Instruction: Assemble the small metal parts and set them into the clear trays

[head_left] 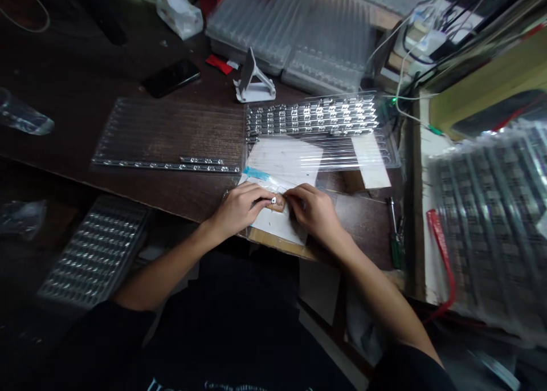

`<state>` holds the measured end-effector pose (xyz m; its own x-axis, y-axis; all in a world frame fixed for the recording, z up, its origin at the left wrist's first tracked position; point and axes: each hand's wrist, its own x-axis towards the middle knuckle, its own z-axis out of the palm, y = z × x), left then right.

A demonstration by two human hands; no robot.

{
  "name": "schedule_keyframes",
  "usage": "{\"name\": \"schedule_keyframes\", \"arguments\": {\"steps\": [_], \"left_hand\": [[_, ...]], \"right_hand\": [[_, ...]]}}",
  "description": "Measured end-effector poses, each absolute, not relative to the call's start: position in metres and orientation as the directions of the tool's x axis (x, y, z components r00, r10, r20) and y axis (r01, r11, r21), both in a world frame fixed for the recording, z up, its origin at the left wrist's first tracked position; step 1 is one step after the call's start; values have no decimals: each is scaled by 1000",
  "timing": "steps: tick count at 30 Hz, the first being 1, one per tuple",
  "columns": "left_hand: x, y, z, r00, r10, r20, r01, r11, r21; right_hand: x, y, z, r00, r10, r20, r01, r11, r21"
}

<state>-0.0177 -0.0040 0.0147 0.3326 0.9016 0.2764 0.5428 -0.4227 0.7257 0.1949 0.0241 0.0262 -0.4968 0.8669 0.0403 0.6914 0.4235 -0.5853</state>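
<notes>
My left hand [240,206] pinches a small shiny metal part [273,200] between thumb and forefinger, over a small brown block [278,206]. At the block's right side is my right hand [315,210], its fingertips pressed together; whatever they hold is hidden. Beneath both hands lies a white sheet [290,231] with a strip of blue tape [256,173] at its upper left. A transparent ribbed tray [325,162] behind the hands carries rows of metal parts [316,116]. Another ribbed tray [166,129], to the left, has a few such parts along its front edge.
Stacked transparent trays [256,26] stand at the back, beside a white phone stand [255,89] and a black phone [171,77]. A green-handled screwdriver [395,248] lies right. Another filled tray [94,254] sits lower left, below the table edge. Cables [401,83] hang at right.
</notes>
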Motion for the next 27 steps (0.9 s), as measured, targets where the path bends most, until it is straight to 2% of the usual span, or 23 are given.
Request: {"name": "schedule_keyframes", "arguments": {"steps": [2, 4, 6, 8, 10, 13, 15, 19, 21, 27], "left_hand": [[-17, -4, 15, 318, 908, 272, 543, -409, 733], [-16, -5, 16, 285, 915, 287, 545, -401, 736], [-18, -6, 17, 202, 927, 317, 568, -374, 733], [-22, -8, 18, 146, 936, 321, 622, -339, 706], [-26, -11, 18, 175, 944, 279, 693, -320, 646], [-31, -13, 17, 251, 943, 218, 755, -332, 565], [-31, -12, 16, 244, 944, 223, 762, -328, 558], [-21, -7, 20, 155, 945, 288, 739, -305, 601], [-11, -5, 23, 157, 934, 320, 697, -334, 634], [11, -2, 20, 240, 913, 328, 623, -405, 669]], "right_hand": [[189, 24, 24, -490, 870, 60, 697, 432, -573], [186, 24, 23, -508, 856, 93, 651, 453, -609], [183, 24, 22, -543, 831, 122, 583, 477, -657], [181, 22, 23, -590, 793, 150, 542, 528, -654], [179, 17, 23, -653, 741, 159, 560, 613, -557], [174, 11, 26, -727, 678, 106, 611, 710, -350], [173, 10, 30, -738, 671, 66, 622, 716, -319], [192, 19, 45, -668, 743, 52, 630, 601, -491], [212, 26, 56, -604, 797, 1, 681, 517, -519], [258, 36, 69, -452, 818, -355, 878, 339, -337]]}}
